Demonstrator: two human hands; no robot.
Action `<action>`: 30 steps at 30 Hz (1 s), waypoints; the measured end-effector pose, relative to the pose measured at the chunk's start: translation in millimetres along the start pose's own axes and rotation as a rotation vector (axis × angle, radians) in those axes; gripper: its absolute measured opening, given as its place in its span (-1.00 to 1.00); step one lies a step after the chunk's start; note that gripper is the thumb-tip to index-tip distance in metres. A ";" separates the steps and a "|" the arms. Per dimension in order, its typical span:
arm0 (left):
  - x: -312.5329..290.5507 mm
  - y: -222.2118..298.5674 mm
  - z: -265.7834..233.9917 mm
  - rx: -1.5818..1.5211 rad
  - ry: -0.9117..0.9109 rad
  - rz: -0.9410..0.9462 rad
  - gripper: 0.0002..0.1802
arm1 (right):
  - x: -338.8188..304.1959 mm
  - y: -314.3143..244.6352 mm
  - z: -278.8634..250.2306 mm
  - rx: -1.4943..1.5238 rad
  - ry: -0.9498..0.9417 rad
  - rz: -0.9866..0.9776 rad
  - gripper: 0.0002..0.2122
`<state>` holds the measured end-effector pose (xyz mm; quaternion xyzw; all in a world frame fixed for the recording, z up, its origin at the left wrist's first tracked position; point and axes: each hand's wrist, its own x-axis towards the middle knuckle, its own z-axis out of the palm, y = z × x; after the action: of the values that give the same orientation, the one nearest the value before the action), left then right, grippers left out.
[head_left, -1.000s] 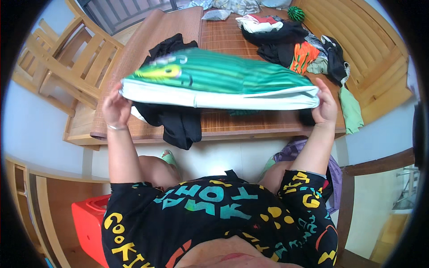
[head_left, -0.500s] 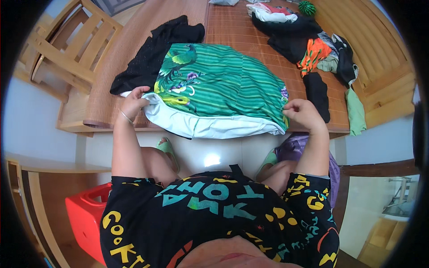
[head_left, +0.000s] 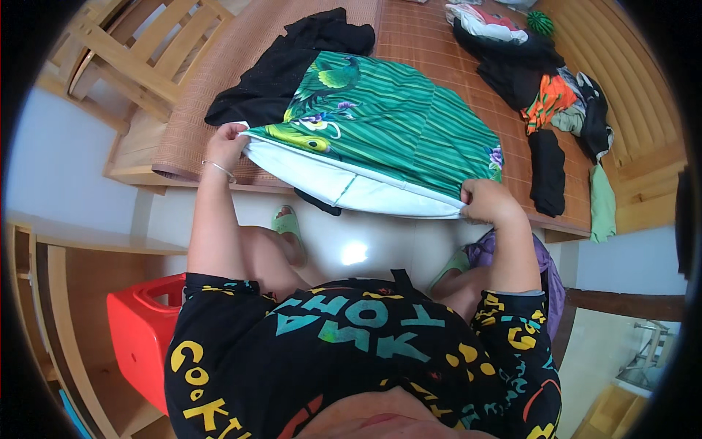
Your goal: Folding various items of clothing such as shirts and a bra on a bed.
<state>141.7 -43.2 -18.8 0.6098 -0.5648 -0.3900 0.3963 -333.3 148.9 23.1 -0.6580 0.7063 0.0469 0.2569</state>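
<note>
A green striped garment point(head_left: 395, 121) with a peacock and flower print is spread in front of me. Its white inner side point(head_left: 351, 179) shows along the near edge, which hangs out past the bed's edge. My left hand point(head_left: 228, 146) pinches the left corner of that edge. At the other corner my right hand point(head_left: 486, 201) is closed on the cloth, its fingertips partly hidden. Between the hands the edge is stretched nearly straight. Black cloth point(head_left: 256, 91) lies beyond my left hand against the garment; whether it belongs to the garment I cannot tell.
Brown woven mats point(head_left: 183, 139) cover the bed. At the far right lie a pile of dark clothes point(head_left: 508, 69), an orange patterned cloth point(head_left: 548, 99), a folded black cloth point(head_left: 547, 172) and a light green cloth point(head_left: 602, 205). A red stool point(head_left: 139, 344) stands at my left, a wooden chair point(head_left: 135, 58) beyond.
The garment's near edge has been lifted and pulled taut, showing more white inside. My right hand has moved lower and closed round its corner. The whole view has shifted slightly.
</note>
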 end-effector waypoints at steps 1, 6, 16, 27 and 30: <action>-0.5 1.6 1.7 0.001 0.003 0.002 -0.81 | 0.5 -2.1 -1.5 0.004 -0.009 0.017 -0.83; 1.3 4.4 -0.2 -0.089 0.065 -0.036 -0.87 | 6.1 8.0 1.1 0.036 0.440 0.047 -0.89; 7.1 6.2 3.6 -0.145 0.291 0.070 -0.83 | -8.3 50.8 -28.1 -0.010 1.083 0.275 -0.87; 2.5 13.4 5.9 -0.278 0.261 -0.038 -0.83 | -13.6 92.7 -18.9 1.850 0.388 -0.159 -0.75; 8.0 6.2 -1.6 -0.258 0.254 -0.044 -0.83 | -20.9 73.6 -29.4 1.800 0.592 -0.021 -0.79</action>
<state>141.3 -51.4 -12.6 0.6105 -0.4420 -0.3878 0.5307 -412.2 165.5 37.4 -0.2041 0.5078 -0.6866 0.4786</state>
